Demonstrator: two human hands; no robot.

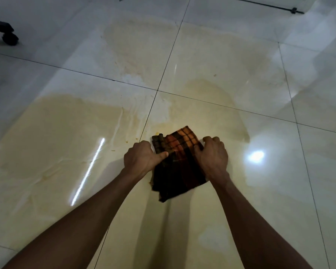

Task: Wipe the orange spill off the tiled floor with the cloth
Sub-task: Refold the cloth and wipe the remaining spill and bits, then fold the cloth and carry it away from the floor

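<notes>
A folded checked cloth (179, 160), orange and dark brown, lies on the glossy tiled floor (279, 171) in the middle of the view. My left hand (142, 157) grips its left edge, thumb laid on top. My right hand (211, 154) grips its right edge with curled fingers. A thin, pale orange spill (70, 129) spreads over the tiles around the cloth, to the left, ahead and to the right. Small orange bits lie on the floor just left of the cloth.
A black chair base with a caster (8, 36) stands at the far left. A dark rail with a fitting (293, 10) runs along the floor at the far right. Dark grout lines cross just ahead of the cloth.
</notes>
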